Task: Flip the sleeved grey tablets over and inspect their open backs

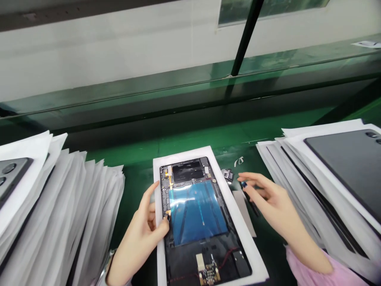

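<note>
An opened tablet (238, 258), its back off and a blue film (196, 214) over its middle, lies in a white foam tray (258, 270) in front of me. My left hand (145, 226) grips the left edge of the tablet and tray, thumb over the inner rim, index finger stretched along the side. To the right of the tray, my right hand (268, 198) pinches a small dark blue-black part (244, 184) between thumb and fingers. A thin black stick-like thing (254, 208) shows below those fingers; whether it is held, I cannot tell.
Stacks of grey tablets in white sheets stand at the left (68, 210) and right (321, 198). Beside the tray lie small metallic parts (228, 175), curled white strips (238, 161) and a pale flat strip (245, 214). A dark ledge runs behind the green table (139, 145).
</note>
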### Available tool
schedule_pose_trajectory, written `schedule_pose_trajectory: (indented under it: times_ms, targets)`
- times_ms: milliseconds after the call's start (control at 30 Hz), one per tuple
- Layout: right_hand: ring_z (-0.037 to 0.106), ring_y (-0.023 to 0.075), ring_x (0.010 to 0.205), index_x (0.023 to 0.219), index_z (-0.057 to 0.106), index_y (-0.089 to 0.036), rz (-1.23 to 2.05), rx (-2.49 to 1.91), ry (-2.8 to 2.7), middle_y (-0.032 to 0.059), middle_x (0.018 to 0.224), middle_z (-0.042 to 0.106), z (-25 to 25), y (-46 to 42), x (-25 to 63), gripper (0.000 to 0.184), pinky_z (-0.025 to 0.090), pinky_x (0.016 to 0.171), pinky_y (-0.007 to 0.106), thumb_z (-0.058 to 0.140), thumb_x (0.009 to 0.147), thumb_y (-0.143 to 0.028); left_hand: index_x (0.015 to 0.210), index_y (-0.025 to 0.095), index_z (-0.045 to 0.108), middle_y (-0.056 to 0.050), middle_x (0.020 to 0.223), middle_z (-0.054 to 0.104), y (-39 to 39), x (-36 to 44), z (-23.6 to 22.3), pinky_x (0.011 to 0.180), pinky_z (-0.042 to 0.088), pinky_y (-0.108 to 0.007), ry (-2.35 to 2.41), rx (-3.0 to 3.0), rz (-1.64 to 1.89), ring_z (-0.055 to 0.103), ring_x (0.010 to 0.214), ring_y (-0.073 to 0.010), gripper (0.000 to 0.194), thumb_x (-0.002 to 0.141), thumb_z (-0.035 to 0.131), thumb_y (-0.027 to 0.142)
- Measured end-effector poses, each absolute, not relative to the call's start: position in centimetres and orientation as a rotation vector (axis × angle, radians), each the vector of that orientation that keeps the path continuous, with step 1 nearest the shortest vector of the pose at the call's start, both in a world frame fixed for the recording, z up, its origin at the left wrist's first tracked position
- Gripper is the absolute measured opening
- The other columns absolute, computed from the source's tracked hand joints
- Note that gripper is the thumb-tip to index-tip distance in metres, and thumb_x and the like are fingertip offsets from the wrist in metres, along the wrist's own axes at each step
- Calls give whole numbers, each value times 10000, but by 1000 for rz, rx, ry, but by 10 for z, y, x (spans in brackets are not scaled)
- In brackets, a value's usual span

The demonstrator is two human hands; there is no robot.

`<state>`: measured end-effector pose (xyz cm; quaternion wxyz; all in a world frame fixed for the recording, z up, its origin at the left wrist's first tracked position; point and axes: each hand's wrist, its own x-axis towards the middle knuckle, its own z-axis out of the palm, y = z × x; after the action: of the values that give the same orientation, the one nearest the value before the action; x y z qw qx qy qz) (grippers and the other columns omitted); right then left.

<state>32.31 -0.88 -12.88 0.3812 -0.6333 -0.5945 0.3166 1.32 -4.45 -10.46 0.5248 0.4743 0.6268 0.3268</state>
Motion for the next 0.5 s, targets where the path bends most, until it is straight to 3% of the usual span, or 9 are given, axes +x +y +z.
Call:
schedule_pose_trajectory:
  times_ms: [67, 133, 233, 367, 500]
  targets:
    - [678, 223, 723, 1076, 674, -201, 542, -1627, -1623, 121, 1022, 715, -136, -1, 325, 232, 547, 514, 320, 530, 917, -289, 1555, 286, 248, 33, 787, 668, -41, 13, -102, 604, 484, -283, 1522, 1181, 728, 626, 647, -187, 824, 849, 669, 350]
    - [693, 285, 925, 1132, 661, -199, 333, -1563, -1747, 140, 1111, 708, -145, 4, 324, 259, 604, 690, 413, 500, 941, -266, 1563, 285, 251, 47, 720, 638, -39, 13, -100, 565, 470, -280, 1545, 1216, 702, 624, 615, -197, 876, 817, 705, 355]
    - [655, 318, 1111, 1221, 639, -195, 223, -1498, -1876, 147, 1193, 694, -157, 6, 320, 297, 591, 875, 495, 478, 975, -240, 1566, 290, 253, 40, 723, 660, -41, 15, -102, 562, 464, -266, 1560, 1188, 750, 598, 597, -182, 868, 830, 699, 402]
    - [660, 316, 1088, 1246, 653, -202, 197, -1514, -1983, 137, 1202, 692, -163, 4, 315, 325, 611, 836, 479, 472, 976, -197, 1567, 302, 239, 21, 776, 709, -46, 18, -112, 662, 474, -237, 1572, 1127, 887, 605, 687, -169, 856, 863, 693, 479]
    - [652, 313, 1067, 1316, 615, -188, 126, -1518, -1990, 141, 1191, 682, -166, 5, 312, 374, 614, 790, 444, 479, 969, -167, 1515, 277, 339, 54, 644, 647, -45, 16, -127, 611, 453, -214, 1492, 960, 1013, 545, 599, -143, 846, 816, 742, 529]
